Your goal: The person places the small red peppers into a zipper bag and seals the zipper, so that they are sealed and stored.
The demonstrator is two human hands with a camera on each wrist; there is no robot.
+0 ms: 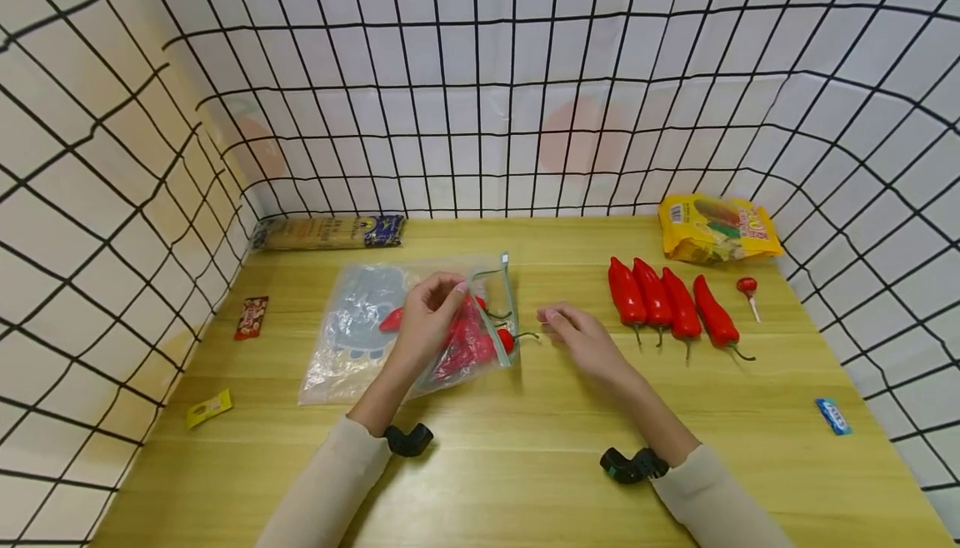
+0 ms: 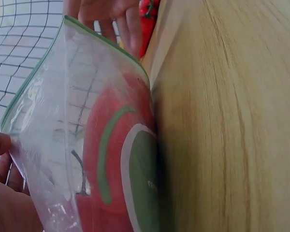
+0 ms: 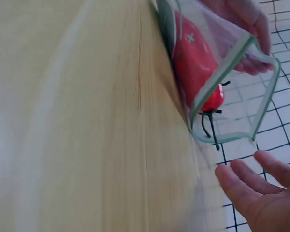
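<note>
A clear zip bag [image 1: 330,373] with a green-edged mouth lies on the table, its mouth held apart toward the right. Red peppers [image 3: 195,67] are inside it, stems toward the opening. My left hand [image 1: 429,319] pinches the bag's upper film near the mouth between thumb and fingers. Just right of the mouth my right hand [image 1: 585,340] hovers with relaxed fingers, holding nothing; in the right wrist view its fingertips are apart from the bag. Further right lie several more red peppers [image 1: 651,294] side by side, stems toward me.
A noodle packet [image 1: 322,233] lies at the back left, a yellow bag [image 1: 716,230] at the back right. Small items lie about: a red wrapper [image 1: 251,318], a yellow wrapper [image 1: 209,408], a lollipop [image 1: 747,286], a blue wrapper [image 1: 833,416]. Black wire mesh [image 1: 480,115] encloses the table.
</note>
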